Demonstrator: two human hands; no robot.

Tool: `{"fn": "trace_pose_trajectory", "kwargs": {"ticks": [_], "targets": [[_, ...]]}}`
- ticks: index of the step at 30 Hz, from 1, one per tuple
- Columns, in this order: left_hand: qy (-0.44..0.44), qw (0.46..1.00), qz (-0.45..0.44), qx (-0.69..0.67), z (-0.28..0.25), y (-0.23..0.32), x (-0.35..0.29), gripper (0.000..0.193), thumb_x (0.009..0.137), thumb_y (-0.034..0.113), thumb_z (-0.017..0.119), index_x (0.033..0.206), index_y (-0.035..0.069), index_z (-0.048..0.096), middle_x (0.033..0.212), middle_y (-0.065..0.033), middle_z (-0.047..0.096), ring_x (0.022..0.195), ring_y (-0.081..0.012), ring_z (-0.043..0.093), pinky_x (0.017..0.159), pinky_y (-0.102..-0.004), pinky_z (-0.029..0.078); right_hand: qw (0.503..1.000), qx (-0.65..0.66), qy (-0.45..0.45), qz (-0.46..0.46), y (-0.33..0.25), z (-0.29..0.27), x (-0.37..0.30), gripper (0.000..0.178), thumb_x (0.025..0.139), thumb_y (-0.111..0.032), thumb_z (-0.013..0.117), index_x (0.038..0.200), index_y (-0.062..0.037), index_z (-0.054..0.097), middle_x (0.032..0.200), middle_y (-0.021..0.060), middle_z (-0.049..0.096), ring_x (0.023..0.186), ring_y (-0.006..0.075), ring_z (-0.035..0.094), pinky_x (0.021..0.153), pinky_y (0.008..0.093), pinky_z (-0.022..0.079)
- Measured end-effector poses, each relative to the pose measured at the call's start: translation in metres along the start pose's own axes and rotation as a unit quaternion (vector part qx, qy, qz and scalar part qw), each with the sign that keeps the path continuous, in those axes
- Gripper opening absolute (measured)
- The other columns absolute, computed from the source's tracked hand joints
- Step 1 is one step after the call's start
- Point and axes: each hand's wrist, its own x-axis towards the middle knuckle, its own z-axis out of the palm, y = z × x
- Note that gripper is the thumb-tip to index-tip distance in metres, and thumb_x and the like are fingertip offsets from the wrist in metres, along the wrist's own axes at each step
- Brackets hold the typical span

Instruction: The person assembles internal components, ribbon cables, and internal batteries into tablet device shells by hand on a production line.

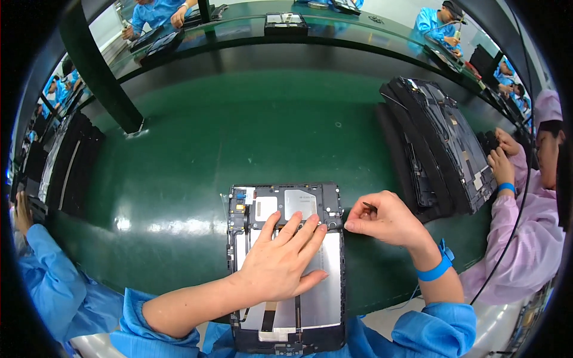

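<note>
An opened tablet (325, 268) lies face down on the green table at its near edge, its inside showing: a dark frame, silver plates, ribbon cables and small connectors. My left hand (277, 262) rests flat across its middle, fingers spread toward the top part. Beside the tablet's upper right edge, my right hand (382, 218) is closed in a pinch. The end of a thin dark tool (370, 207) sticks out between its fingers; most of it is hidden, so its kind does not show. A blue strap (439, 268) circles my right wrist.
A stack of opened tablets on black foam (441, 143) stands at the right, another stack (71, 161) at the left. A green post (98, 65) rises at the back left. A raised shelf (239, 36) crosses the far side. Co-workers sit at both sides and beyond.
</note>
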Motion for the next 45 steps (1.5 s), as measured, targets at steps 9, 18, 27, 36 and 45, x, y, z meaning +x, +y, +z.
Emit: {"fn": "trace_pose_trajectory", "kwargs": {"ticks": [9, 18, 27, 36, 45], "targets": [[0.002, 0.999, 0.011, 0.04, -0.001, 0.001, 0.003, 0.055, 0.073, 0.044, 0.043, 0.108, 0.002, 0.043, 0.109, -0.0154, 0.042, 0.099, -0.0294, 0.039, 0.084, -0.0466, 0.028, 0.954, -0.245, 0.06, -0.164, -0.013, 0.005, 0.05, 0.016, 0.063, -0.019, 0.062, 0.064, -0.0043, 0.056, 0.059, 0.0067, 0.05, 0.053, 0.0199, 0.048, 0.048, 0.0299, 0.037], [0.016, 1.0, -0.005, -0.001, -0.002, -0.003, -0.001, 0.055, 0.07, 0.045, 0.047, 0.105, 0.003, 0.045, 0.106, -0.0147, 0.041, 0.099, -0.0301, 0.038, 0.084, -0.0427, 0.029, 0.917, -0.299, -0.101, -0.246, -0.035, 0.021, 0.074, 0.018, 0.063, -0.021, 0.062, 0.063, -0.005, 0.054, 0.06, 0.0061, 0.052, 0.056, 0.024, 0.051, 0.047, 0.0315, 0.038], [0.018, 0.999, -0.025, -0.041, 0.001, -0.003, -0.001, 0.061, 0.072, 0.049, 0.042, 0.108, 0.0, 0.043, 0.116, -0.0141, 0.038, 0.108, -0.0304, 0.033, 0.089, -0.041, 0.024, 0.931, -0.322, 0.047, -0.163, -0.024, -0.004, 0.022, 0.02, 0.071, -0.013, 0.055, 0.078, -0.0022, 0.041, 0.063, 0.0137, 0.051, 0.06, 0.03, 0.053, 0.05, 0.0359, 0.039], [0.003, 0.998, -0.025, -0.052, 0.0, -0.006, 0.001, 0.062, 0.072, 0.049, 0.042, 0.109, 0.0, 0.044, 0.117, -0.0125, 0.038, 0.108, -0.0293, 0.033, 0.091, -0.0411, 0.022, 0.889, -0.307, 0.142, -0.309, 0.008, 0.02, 0.001, 0.016, 0.06, -0.015, 0.065, 0.064, -0.0097, 0.051, 0.056, 0.0017, 0.053, 0.048, 0.0163, 0.052, 0.042, 0.0274, 0.038], [0.005, 0.997, -0.03, -0.065, 0.0, -0.005, 0.001, 0.062, 0.069, 0.048, 0.047, 0.108, 0.0, 0.044, 0.116, -0.013, 0.039, 0.107, -0.0301, 0.034, 0.089, -0.042, 0.024, 0.885, -0.302, 0.152, -0.321, 0.012, 0.023, 0.002, 0.016, 0.059, -0.013, 0.065, 0.061, -0.0099, 0.049, 0.051, 0.0009, 0.049, 0.043, 0.0147, 0.049, 0.037, 0.0253, 0.035]]}}
